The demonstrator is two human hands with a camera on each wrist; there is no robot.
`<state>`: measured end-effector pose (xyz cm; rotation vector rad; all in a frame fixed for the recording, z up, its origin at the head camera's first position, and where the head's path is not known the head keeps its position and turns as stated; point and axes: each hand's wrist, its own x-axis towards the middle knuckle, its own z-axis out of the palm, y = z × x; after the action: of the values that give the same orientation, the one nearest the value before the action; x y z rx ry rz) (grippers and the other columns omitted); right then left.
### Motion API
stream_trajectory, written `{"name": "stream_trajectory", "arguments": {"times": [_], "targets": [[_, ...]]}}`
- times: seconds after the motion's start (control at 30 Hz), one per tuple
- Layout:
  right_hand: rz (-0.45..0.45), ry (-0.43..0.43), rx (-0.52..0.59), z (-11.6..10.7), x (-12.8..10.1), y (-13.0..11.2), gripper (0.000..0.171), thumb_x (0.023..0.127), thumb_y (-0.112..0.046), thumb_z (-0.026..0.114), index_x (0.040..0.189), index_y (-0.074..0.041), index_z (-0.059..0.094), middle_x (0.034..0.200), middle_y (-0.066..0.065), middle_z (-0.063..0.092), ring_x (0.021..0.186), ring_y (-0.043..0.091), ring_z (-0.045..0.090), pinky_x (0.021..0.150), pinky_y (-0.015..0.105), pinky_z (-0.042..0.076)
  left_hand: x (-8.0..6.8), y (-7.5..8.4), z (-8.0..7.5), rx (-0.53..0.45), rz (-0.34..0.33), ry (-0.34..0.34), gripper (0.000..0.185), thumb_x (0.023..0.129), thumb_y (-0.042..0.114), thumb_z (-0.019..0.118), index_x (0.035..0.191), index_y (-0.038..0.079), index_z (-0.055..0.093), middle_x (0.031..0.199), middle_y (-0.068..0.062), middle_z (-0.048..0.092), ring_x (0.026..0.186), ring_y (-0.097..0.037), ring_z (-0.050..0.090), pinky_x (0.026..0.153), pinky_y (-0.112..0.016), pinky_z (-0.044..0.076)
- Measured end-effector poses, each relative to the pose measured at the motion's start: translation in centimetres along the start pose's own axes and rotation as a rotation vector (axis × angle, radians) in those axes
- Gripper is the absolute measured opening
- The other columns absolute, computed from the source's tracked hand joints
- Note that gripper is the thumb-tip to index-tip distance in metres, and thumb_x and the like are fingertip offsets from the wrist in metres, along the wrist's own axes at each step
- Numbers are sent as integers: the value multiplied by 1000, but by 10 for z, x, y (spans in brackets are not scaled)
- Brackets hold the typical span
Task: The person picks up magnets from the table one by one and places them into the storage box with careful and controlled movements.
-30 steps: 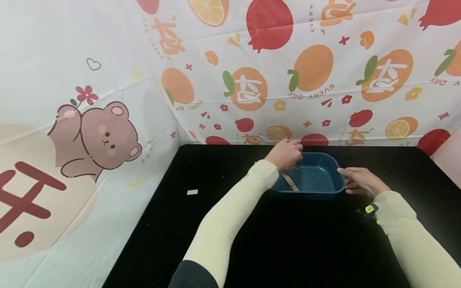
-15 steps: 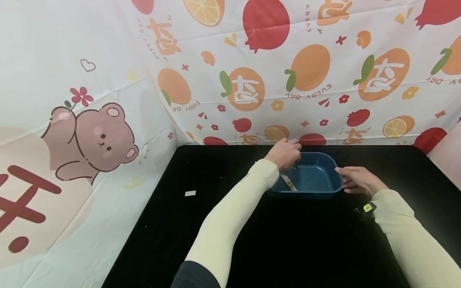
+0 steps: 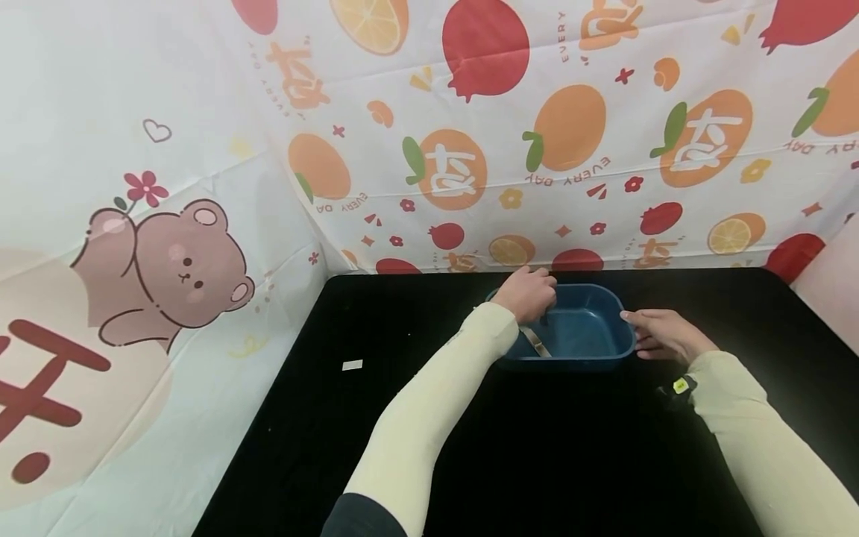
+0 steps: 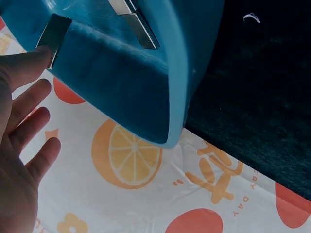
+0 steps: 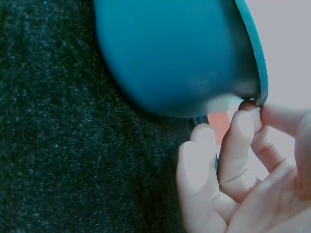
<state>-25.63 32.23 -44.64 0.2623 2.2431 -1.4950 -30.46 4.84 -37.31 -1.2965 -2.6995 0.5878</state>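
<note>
A blue plastic basin (image 3: 585, 328) stands at the back of the black table. My left hand (image 3: 528, 294) reaches over its far left side. In the left wrist view, the thumb presses a shiny, flat metal block (image 4: 58, 33) at the inner wall by the rim; the index finger is hidden. Two similar metal blocks (image 4: 141, 30) lie end to end inside, showing as a thin strip (image 3: 536, 344) in the head view. My right hand (image 3: 673, 335) pinches the basin's right rim between thumb and index finger, the other fingers loosely bent below it.
A small white rectangular piece (image 3: 352, 365) lies on the table's left part. Behind the table (image 3: 564, 440) hangs a fruit-print cloth (image 3: 376, 171); a bear-print cloth (image 3: 60, 171) covers the left side. A white scrap (image 4: 251, 18) shows beside the basin.
The whole head view has shifted slightly. My left hand has lowered a little at the basin's far left; the right hand keeps its pinch on the rim.
</note>
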Motion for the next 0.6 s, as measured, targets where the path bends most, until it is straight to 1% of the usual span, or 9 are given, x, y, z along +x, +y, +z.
{"name": "stream_trajectory", "arguments": {"times": [0.17, 0.37, 0.6], "targets": [[0, 0, 4, 0, 0, 0, 53, 96, -58, 52, 118, -10, 58, 81, -5, 62, 77, 9, 68, 76, 29, 61, 0, 1, 1, 9, -7, -16, 23, 98, 33, 62, 117, 30, 74, 124, 9, 66, 112, -13, 53, 101, -31, 45], [-3, -5, 7, 0, 0, 0, 48, 97, -56, 51, 113, -12, 60, 81, -5, 62, 78, 10, 68, 76, 29, 61, 1, 2, 2, 4, -9, -43, 22, 99, 31, 61, 116, 31, 74, 124, 9, 66, 112, -13, 52, 100, -32, 45], [-9, -2, 6, 0, 1, 2, 48, 95, -59, 53, 109, -14, 62, 80, -5, 62, 77, 10, 69, 76, 29, 61, 4, 1, 6, 8, -8, -67, 23, 98, 31, 62, 118, 30, 73, 124, 9, 66, 112, -13, 52, 99, -31, 46]]}}
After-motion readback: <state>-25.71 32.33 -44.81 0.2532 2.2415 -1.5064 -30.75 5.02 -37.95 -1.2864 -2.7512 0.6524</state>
